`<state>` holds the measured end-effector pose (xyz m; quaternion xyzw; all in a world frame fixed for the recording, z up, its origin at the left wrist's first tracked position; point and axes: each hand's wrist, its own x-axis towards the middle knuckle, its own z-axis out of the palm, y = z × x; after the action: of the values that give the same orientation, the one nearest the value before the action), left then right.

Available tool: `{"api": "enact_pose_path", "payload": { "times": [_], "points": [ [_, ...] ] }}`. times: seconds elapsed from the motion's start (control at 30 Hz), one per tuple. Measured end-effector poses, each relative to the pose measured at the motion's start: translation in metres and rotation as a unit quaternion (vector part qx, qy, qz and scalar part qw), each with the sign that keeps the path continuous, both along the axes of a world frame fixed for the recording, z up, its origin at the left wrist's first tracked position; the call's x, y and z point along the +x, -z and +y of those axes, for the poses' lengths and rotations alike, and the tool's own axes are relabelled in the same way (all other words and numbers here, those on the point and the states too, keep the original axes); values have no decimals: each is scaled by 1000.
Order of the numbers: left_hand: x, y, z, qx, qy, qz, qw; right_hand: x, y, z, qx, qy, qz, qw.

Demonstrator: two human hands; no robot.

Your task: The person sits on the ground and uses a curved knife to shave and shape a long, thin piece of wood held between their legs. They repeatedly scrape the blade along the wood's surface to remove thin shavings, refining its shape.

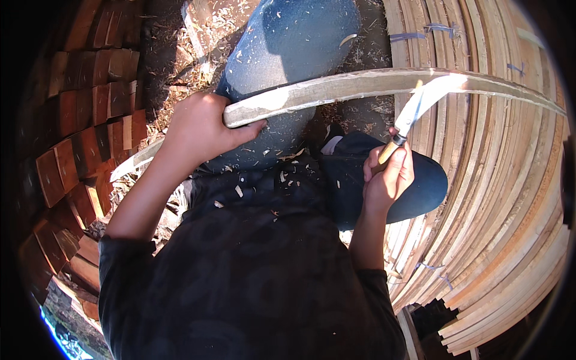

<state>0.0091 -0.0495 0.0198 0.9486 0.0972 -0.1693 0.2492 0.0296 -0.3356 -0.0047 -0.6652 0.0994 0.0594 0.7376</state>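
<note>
A long wooden strip [336, 89] lies across my raised jeans-clad knee and runs off to the right. My left hand [201, 126] is closed around it near the left, with the thumb along its underside. Beyond my left forearm a pale length of wood [141, 159] shows; whether it belongs to the same strip is hidden by the arm. In my right hand [389, 174] is a knife [410, 116] with a yellowish handle and a dark collar. Its sunlit blade points up and overlaps the strip in view; I cannot tell whether it touches.
Bundled wooden strips [480, 198], tied with bluish bands, fill the right side. Stacked reddish wood blocks [90, 147] form a wall on the left. Shavings [234, 18] litter the ground and my clothes. My other leg [414, 180] is bent near the bundles.
</note>
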Motion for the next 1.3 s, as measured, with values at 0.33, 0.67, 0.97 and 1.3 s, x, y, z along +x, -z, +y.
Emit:
{"api": "enact_pose_path", "payload": {
  "times": [0.33, 0.67, 0.97, 1.3],
  "points": [
    [-2, 6, 1, 30, 19, 32, 999, 13, -15, -20, -107, -79, -38, 990],
    [1, 6, 6, -30, -4, 51, 998, 12, -2, -3, -209, -347, -79, 911],
    [12, -4, 7, -78, 5, 89, 993, -5, 15, -3, -159, -219, -85, 959],
    [8, 2, 10, -101, -8, 100, 990, -4, 8, -9, -135, -198, -55, 969]
  ]
}}
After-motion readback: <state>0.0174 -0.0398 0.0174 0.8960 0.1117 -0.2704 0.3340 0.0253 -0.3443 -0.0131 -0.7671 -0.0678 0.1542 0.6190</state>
